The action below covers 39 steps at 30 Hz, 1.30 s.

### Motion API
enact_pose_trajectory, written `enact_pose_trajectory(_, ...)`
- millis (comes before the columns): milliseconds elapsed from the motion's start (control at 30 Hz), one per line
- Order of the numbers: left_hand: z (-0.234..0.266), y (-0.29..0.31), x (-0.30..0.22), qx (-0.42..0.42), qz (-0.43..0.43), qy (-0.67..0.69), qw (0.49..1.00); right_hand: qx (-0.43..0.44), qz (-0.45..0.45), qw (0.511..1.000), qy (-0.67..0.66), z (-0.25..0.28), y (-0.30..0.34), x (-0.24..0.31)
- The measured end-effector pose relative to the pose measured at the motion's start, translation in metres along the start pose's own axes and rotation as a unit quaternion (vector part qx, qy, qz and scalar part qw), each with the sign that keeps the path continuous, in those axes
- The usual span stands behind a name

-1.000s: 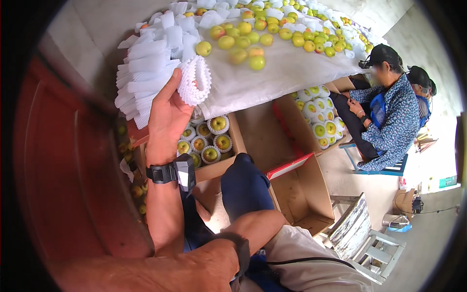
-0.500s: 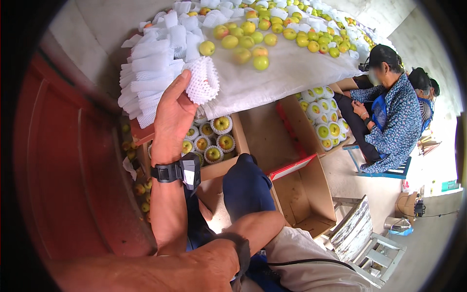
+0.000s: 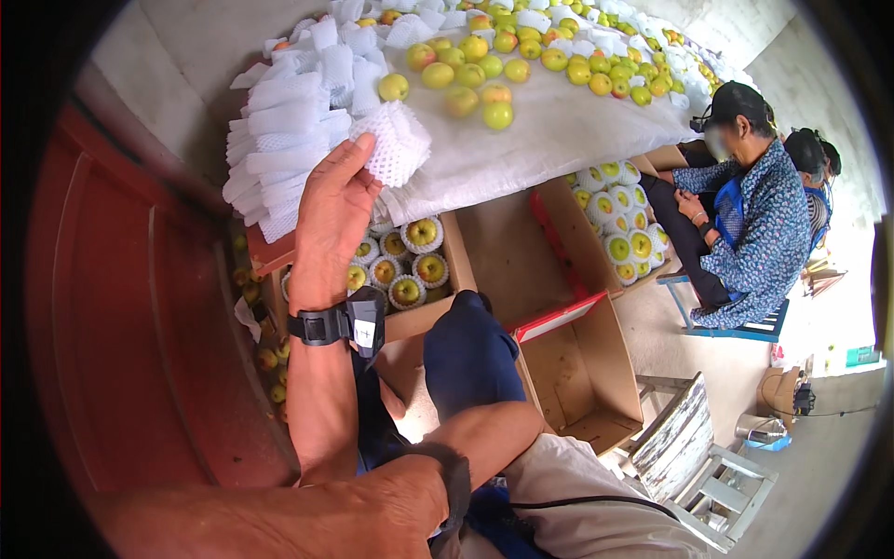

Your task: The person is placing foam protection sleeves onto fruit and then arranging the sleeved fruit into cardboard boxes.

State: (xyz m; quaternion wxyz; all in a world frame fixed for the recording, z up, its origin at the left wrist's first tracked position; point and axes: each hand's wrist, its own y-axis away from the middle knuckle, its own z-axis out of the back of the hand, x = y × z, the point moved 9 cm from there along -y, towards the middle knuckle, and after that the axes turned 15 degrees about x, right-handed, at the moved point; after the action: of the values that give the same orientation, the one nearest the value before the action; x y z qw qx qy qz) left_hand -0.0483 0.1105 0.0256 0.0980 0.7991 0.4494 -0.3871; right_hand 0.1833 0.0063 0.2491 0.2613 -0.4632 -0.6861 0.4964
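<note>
My left hand (image 3: 337, 191), raised at the table's near left edge, pinches a puffed white foam net sleeve (image 3: 399, 144) between thumb and fingers. Whether anything sits inside the sleeve cannot be made out. Beside it lies a pile of flat foam net sleeves (image 3: 289, 130). Just beyond rest loose yellow-green apples (image 3: 463, 101) on a whitish sheet (image 3: 521, 154). My right hand (image 3: 396, 494) lies across my left arm near the elbow, its fingers not clearly visible. Below my left hand, a cardboard box holds apples in foam sleeves (image 3: 406, 291).
Right of that box stand an open cardboard box (image 3: 503, 242) and another open box (image 3: 573, 373). A further box holds sleeved apples (image 3: 619, 224). A person in a patterned shirt (image 3: 759, 214) sits at the right, others behind. A worn wooden chair (image 3: 675, 443) stands nearby; a red door (image 3: 130, 326) is at left.
The foam net sleeve in my left hand has tilted and shifted slightly right. My left wrist has turned a little. My right hand stays in place.
</note>
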Motion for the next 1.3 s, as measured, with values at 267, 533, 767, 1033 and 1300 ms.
enact_pose_trajectory(267, 0.001, 0.002, 0.001, -0.03, 0.007, -0.036, 0.999, -0.003, -0.006, 1.0, -0.021, -0.002, -0.002, 0.002)
enact_pose_trajectory(533, 0.001, -0.003, 0.008, -0.007, 0.019, -0.017, 1.0, -0.039, -0.038, 0.998, -0.031, 0.007, -0.001, 0.008)
enact_pose_trajectory(767, 0.012, 0.005, -0.007, -0.04, 0.014, 0.048, 0.998, -0.141, -0.146, 0.942, 0.266, 0.082, 0.017, 0.064)
enact_pose_trajectory(1033, 0.025, 0.007, -0.021, -0.038, -0.047, 0.059, 0.996, -0.235, -0.13, 0.608, 0.747, 0.048, 0.022, 0.28)
enact_pose_trajectory(1300, 0.058, 0.024, -0.058, -0.059, -0.148, 0.064, 0.985, -0.409, -0.128, 0.408, 0.806, 0.083, 0.13, 0.496)
